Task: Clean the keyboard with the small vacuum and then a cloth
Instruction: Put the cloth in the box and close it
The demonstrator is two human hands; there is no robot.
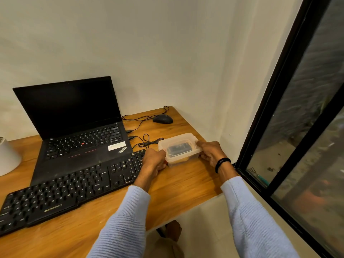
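Desk [173, 192]: both hands grip clear tub [179, 148] holding something dark.

My left sleeve [126, 220] and right sleeve [247, 220] are pale blue ribbed knit, stopping short of the wrists, and a black band [222, 163] circles the wrist behind my right hand [210, 151].

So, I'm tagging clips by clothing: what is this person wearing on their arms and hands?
Light blue ribbed knit covers both arms, the left sleeve and the right sleeve ending short of the wrists. A thin black band circles the right wrist. The left hand and right hand are ungloved; no rings show.
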